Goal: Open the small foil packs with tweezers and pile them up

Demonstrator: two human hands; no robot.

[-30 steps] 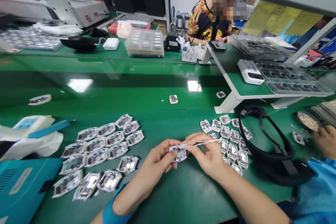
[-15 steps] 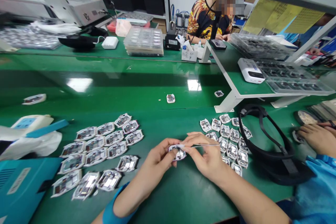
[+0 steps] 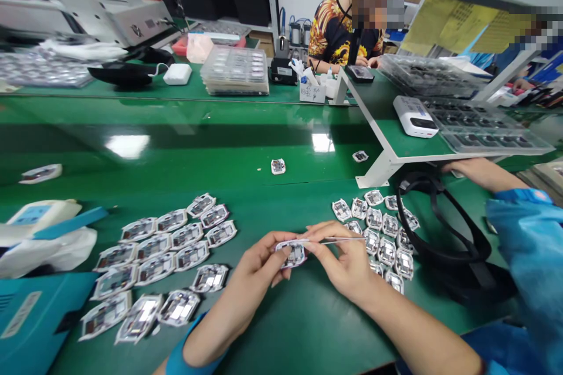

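Note:
My left hand is closed on the left side of a small white-rimmed electronic housing, with thumb on top and fingers beneath. Circuit parts show inside its open face. My right hand pinches a thin whitish stick at the housing's upper right edge; its tail points right past the knuckles. The fingertips hide the stick's working end. To the left lie rows of similar open housings. Another group of housings lies to the right of my right hand.
A black head-strap device lies on the right. A co-worker's arm reaches beneath the raised shelf. At left stand a teal case and a white device with a blue strap. Single housings, including one, lie farther back.
The co-worker's hand at right has gone from the table up to below the shelf. My hands still hold the housing and stick, the housing now turned slightly and less covered by my right fingers.

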